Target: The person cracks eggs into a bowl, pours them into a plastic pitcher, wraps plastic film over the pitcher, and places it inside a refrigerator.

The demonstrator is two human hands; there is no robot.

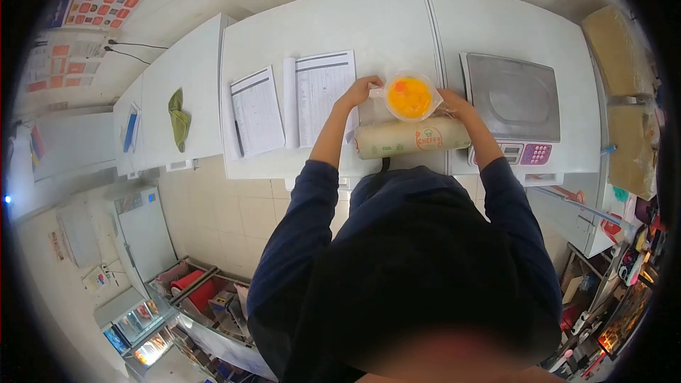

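A round clear bowl [409,97] with yellow-orange contents and a redder patch sits on the table in front of me. Thin clear plastic film [379,93] spreads around its rim. On the bowl's left side, the fingers of my left hand [363,91] are pinched at the film's edge. My right hand [455,104] is closed on bunched film at the bowl's right side, its fingertips partly hidden. Just in front of the bowl lies a thick wrap roll [411,139] printed with "CHEFFY", below both hands.
To the right stands a digital scale with a metal platform [512,99] and a keypad [537,154]. Printed forms [325,96] and a clipboard sheet with a pen [257,112] lie left. Farther left is a folded green cloth [179,120]. Cardboard boxes [616,50] line the right edge.
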